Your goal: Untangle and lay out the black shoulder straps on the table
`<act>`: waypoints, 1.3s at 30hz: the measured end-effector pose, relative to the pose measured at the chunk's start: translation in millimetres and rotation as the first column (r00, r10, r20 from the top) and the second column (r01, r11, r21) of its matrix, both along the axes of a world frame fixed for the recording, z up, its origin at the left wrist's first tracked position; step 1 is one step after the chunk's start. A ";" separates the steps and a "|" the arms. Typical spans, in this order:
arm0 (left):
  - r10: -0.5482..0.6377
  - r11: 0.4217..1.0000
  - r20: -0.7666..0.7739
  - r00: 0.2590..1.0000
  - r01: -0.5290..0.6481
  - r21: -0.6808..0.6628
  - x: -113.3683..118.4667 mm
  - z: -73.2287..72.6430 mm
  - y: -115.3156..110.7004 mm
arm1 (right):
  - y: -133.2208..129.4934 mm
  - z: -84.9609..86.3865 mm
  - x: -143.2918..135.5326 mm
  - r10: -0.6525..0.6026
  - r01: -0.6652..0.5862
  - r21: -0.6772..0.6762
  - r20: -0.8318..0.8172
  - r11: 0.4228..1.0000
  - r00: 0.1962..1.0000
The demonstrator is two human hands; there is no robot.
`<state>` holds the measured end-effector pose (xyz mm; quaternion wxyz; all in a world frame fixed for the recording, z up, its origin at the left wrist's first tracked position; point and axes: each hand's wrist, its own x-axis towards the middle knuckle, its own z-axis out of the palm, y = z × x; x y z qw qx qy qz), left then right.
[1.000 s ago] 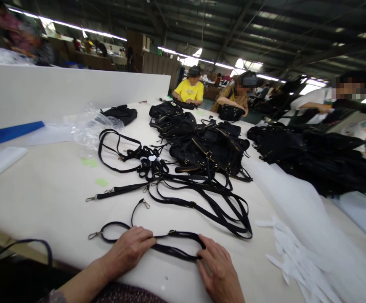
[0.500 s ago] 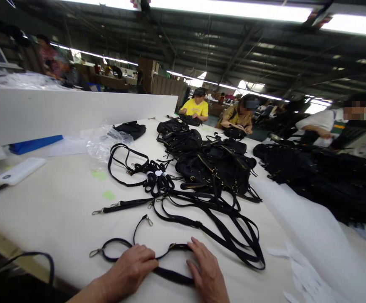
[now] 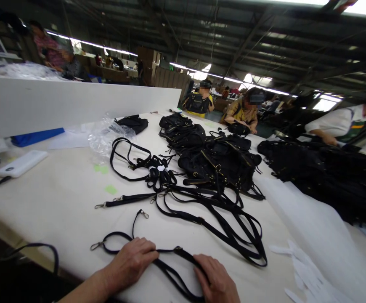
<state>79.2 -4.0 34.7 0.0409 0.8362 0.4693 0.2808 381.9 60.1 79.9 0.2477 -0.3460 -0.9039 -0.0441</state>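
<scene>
A black strap (image 3: 173, 274) with metal clips lies looped on the table at the near edge. My left hand (image 3: 135, 259) is closed on the strap's left part, fingers curled downward. My right hand (image 3: 216, 277) is closed round the strap's right end, the thumb below the fingers. One clip (image 3: 96, 245) rests left of my left hand, another (image 3: 144, 214) just above it. Beyond my hands lie more black straps (image 3: 221, 229), a tied bundle of straps (image 3: 160, 170) and a heap of black bags (image 3: 217, 162).
White table (image 3: 69, 210) with a white power bank (image 3: 22, 163), clear plastic (image 3: 107, 141), a blue item (image 3: 38, 136) and green paper bits (image 3: 110, 189). White sheeting (image 3: 315, 219) and more black bags (image 3: 328, 176) lie right. Several people are around the far side.
My right hand has moved right and toward me, its fingers closing on the strap. The strap's right loop has shifted with it. The person in yellow has lifted a black bag.
</scene>
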 end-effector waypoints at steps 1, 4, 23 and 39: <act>0.000 1.000 -0.008 1.000 0.000 -0.002 0.5 0.8 -0.2 | -2.7 3.9 -4.8 0.034 -0.034 0.051 0.009 0.998 0.999; 0.010 1.000 -0.024 1.000 -0.010 -0.010 1.3 -0.1 -2.1 | -9.1 9.9 -26.9 0.134 -0.139 0.126 0.043 0.982 0.990; 0.076 0.993 0.021 0.997 -0.074 -0.094 0.5 -3.6 2.0 | -22.7 -22.1 -56.7 -0.005 0.003 -0.086 -0.020 0.996 1.000; 0.297 0.954 -0.076 0.952 -0.299 -0.023 -91.9 -4.3 -12.0 | -7.9 -32.8 -60.1 -0.109 0.110 -0.112 0.017 0.988 0.994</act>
